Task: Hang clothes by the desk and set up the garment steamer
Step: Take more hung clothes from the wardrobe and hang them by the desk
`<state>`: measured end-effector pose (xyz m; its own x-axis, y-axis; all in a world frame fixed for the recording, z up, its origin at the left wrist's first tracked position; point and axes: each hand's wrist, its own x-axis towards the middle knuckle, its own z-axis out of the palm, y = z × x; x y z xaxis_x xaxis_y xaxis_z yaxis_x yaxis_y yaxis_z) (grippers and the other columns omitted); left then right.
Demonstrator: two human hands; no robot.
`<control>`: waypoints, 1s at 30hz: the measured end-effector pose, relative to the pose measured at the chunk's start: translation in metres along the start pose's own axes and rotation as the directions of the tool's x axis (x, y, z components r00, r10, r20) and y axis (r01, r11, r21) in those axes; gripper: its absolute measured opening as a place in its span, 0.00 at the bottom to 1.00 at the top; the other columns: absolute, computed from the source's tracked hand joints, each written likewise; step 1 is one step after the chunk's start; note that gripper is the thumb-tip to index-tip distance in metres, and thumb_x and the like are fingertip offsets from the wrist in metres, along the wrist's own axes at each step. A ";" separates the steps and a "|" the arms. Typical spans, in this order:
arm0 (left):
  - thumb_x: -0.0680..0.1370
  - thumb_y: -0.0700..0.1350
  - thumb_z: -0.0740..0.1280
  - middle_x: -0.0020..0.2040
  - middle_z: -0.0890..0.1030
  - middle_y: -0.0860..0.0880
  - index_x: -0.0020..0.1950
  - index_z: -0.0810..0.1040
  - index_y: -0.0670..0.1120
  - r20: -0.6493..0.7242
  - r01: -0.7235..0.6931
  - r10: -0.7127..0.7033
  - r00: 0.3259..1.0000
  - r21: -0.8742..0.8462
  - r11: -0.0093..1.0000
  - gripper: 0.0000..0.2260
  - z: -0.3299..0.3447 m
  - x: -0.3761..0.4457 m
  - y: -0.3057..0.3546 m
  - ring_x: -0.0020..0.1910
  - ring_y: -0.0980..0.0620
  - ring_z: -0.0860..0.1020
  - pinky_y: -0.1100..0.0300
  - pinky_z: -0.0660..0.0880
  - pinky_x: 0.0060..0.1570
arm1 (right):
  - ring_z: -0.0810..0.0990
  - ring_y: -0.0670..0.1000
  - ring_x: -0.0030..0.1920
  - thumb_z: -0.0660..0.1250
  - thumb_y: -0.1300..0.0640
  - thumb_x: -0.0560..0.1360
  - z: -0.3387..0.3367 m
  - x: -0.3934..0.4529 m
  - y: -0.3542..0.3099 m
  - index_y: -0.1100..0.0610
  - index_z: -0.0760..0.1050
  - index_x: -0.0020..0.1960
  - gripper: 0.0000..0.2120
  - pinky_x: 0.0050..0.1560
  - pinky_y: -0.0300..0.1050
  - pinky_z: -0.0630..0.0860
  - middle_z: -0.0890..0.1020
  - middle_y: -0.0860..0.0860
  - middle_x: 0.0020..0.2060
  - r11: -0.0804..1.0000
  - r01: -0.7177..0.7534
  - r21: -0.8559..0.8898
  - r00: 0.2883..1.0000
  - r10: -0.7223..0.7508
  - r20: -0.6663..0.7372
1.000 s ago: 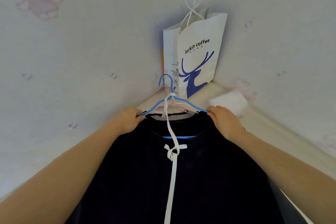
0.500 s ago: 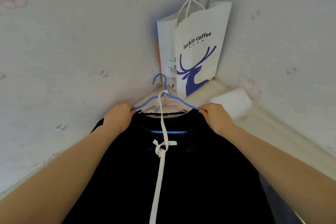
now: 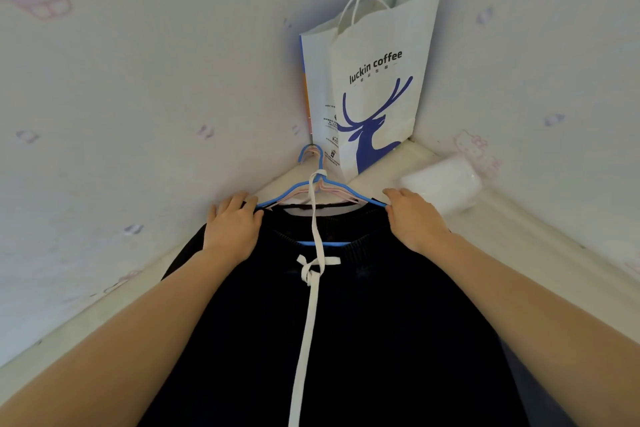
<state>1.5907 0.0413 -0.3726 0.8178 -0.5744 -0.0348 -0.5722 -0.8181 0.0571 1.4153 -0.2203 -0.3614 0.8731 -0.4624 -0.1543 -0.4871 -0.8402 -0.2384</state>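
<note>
both hands [image 3: 233, 229] [image 3: 414, 222] hold the dark garment [image 3: 329, 340] on the blue hanger [image 3: 325, 243].

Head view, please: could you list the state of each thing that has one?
Blue hanger: hooked up in the corner, carrying the garment.
Dark garment: hanging, shoulders being adjusted.
White ribbon: knotted, tail hanging down.
Left hand: grips the garment's shoulder.
Right hand: grips the other shoulder.
Paper bag: upright, open-topped.

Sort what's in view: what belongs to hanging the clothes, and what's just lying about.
In use: dark garment, blue hanger, white ribbon, left hand, right hand.
Lying about: coffee paper bag, white plastic pack.
</note>
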 end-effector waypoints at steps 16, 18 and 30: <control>0.82 0.54 0.49 0.79 0.47 0.52 0.78 0.47 0.50 0.097 -0.082 0.096 0.991 -0.141 0.987 0.26 0.013 -0.166 0.022 0.77 0.45 0.43 0.49 0.47 0.75 | 0.62 0.62 0.73 0.52 0.47 0.80 0.036 -0.170 -0.039 0.60 0.62 0.74 0.27 0.68 0.61 0.66 0.66 0.58 0.72 0.984 0.016 -0.177 1.000 -0.019 -0.016; 0.81 0.54 0.50 0.78 0.53 0.50 0.78 0.53 0.49 0.094 -0.146 0.155 0.983 -0.097 0.985 0.25 0.014 -0.189 0.020 0.77 0.43 0.47 0.47 0.50 0.74 | 0.65 0.62 0.72 0.48 0.46 0.78 0.043 -0.197 -0.047 0.61 0.64 0.73 0.29 0.66 0.61 0.69 0.68 0.59 0.71 0.982 0.011 -0.186 1.000 -0.010 0.006; 0.79 0.52 0.55 0.71 0.71 0.47 0.69 0.72 0.46 0.111 -0.372 0.381 0.918 -0.094 0.924 0.21 0.021 -0.337 0.001 0.71 0.45 0.68 0.47 0.63 0.69 | 0.71 0.60 0.68 0.66 0.49 0.75 0.082 -0.362 -0.117 0.62 0.71 0.69 0.26 0.64 0.58 0.71 0.75 0.57 0.66 0.978 -0.104 -0.183 0.992 0.115 0.049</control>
<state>1.3133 0.2338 -0.3821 0.5263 -0.8417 -0.1207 -0.8266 -0.5397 0.1594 1.1546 0.0683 -0.3563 0.8094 -0.5412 -0.2279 -0.5635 -0.8251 -0.0419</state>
